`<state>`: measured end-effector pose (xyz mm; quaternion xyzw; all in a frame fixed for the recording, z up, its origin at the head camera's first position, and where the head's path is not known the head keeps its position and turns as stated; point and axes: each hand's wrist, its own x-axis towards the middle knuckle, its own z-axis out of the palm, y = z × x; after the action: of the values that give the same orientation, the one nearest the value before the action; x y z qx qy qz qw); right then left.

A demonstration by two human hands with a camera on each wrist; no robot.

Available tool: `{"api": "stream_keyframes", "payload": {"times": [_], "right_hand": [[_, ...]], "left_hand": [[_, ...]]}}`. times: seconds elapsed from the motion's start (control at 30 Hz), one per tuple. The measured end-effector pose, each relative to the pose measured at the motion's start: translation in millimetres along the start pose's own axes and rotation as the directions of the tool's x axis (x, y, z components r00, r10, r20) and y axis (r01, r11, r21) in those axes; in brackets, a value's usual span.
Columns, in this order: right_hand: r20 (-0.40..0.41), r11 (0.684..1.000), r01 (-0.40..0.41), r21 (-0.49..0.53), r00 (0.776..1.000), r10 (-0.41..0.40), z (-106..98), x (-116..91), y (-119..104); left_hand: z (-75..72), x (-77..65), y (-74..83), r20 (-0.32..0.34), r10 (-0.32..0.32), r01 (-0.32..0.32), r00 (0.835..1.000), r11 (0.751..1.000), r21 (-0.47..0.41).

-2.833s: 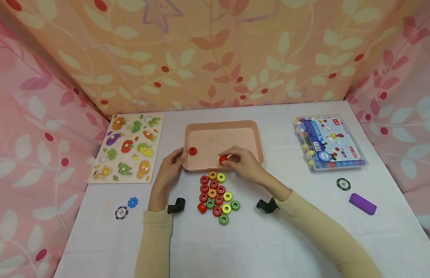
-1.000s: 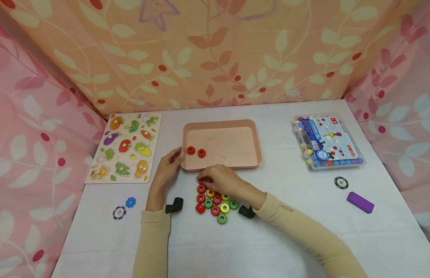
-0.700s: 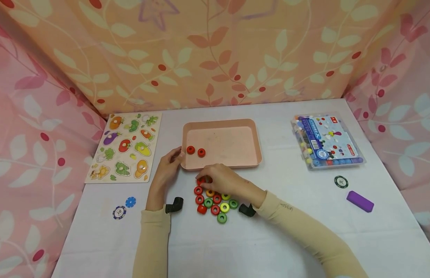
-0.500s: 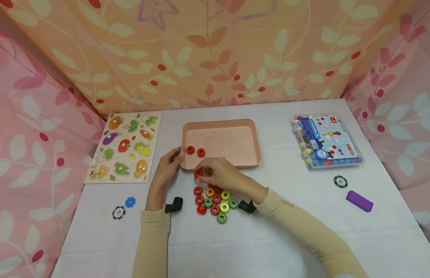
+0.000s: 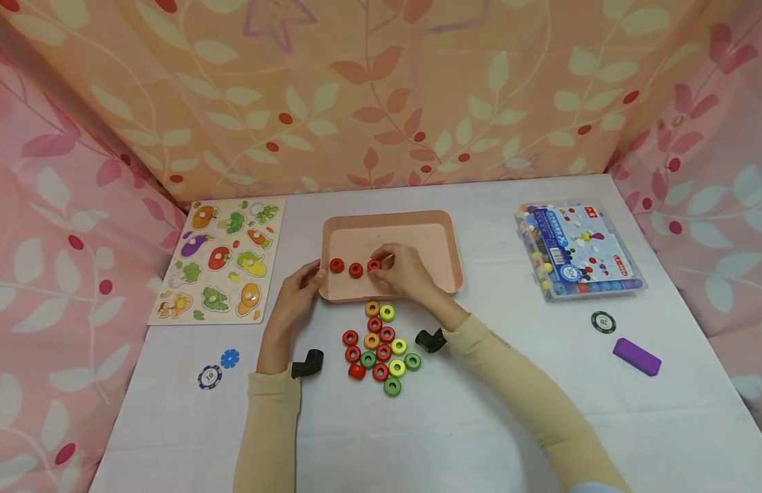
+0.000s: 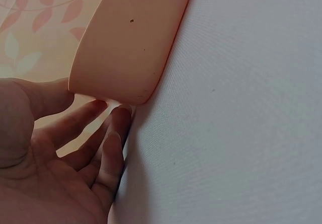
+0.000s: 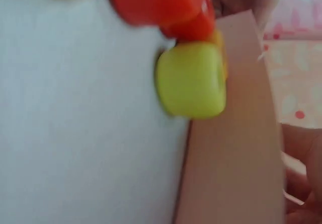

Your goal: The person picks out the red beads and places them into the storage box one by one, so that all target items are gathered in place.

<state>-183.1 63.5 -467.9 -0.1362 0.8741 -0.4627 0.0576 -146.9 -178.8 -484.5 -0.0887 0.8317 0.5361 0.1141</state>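
Observation:
My right hand (image 5: 403,272) is over the pink tray (image 5: 411,290), pinching a red ring bead (image 5: 374,265) between thumb and fingers. Left of it in the tray sit two more red beads, one bead (image 5: 337,265) by the left wall and another bead (image 5: 355,270) between. My left hand (image 5: 299,293) holds the tray's left end; in the left wrist view its thumb meets the rim and its bent fingers touch the outer wall. In front of the tray lies a cluster of red, orange, yellow and green beads (image 5: 383,352). The right wrist view shows a yellow bead (image 7: 191,80) beside the tray wall.
A vegetable puzzle board (image 5: 217,263) lies at left, with a numbered chip (image 5: 210,377) and a blue flower-shaped piece (image 5: 229,358) before it. At right are a clear box of coloured pieces (image 5: 580,250), a dark chip (image 5: 604,322) and a purple block (image 5: 637,357).
Two red beads now sit left of the held one, against one at first. My right hand has picked up another red bead from the cluster and brought it into the tray. The left hand stays put.

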Motion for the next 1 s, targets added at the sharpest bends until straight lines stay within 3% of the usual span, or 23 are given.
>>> {"api": "stream_keyframes", "payload": {"times": [0.13,0.23,0.33,0.43,0.53,0.63,0.8,1.0], "right_hand": [[-0.013,0.999,-0.05,-0.002,0.999,0.049,-0.1,2.1,6.9],[-0.015,0.999,-0.04,-0.035,0.999,0.039,-0.4,0.6,8.0],[-0.017,0.996,0.008,-0.084,1.0,-0.009,-2.6,-4.4,4.5],[0.012,0.989,0.122,-0.086,0.993,-0.121,-6.3,-12.1,-2.2],[0.094,0.967,0.253,-0.024,0.964,-0.25,-8.5,-22.3,-9.3],[0.201,0.949,0.316,0.022,0.928,-0.314,-6.2,-34.3,-15.6],[0.359,0.952,0.306,-0.015,0.89,-0.28,6.0,-51.2,-23.0],[0.45,0.94,0.331,-0.085,0.854,-0.26,19.0,-62.1,-26.2]], "left_hand": [[0.3,0.7,0.0,0.002,-0.009,0.009,1.0,1.0,-0.005],[0.3,0.6,0.0,0.005,-0.009,0.009,1.0,1.0,-0.001],[0.3,0.6,-0.3,0.007,-0.005,0.005,1.0,1.0,0.007],[-0.2,1.1,-0.6,0.009,-0.004,0.004,1.0,1.0,0.004],[-0.6,1.3,-1.4,0.01,-0.003,0.003,1.0,1.0,0.001],[-1.1,0.5,-1.8,0.012,-0.003,0.003,1.0,1.0,0.008],[-1.5,0.1,-1.0,0.014,0.003,-0.003,1.0,1.0,-0.001],[-0.7,0.6,-0.6,0.011,0.006,-0.006,1.0,1.0,0.002]]}}
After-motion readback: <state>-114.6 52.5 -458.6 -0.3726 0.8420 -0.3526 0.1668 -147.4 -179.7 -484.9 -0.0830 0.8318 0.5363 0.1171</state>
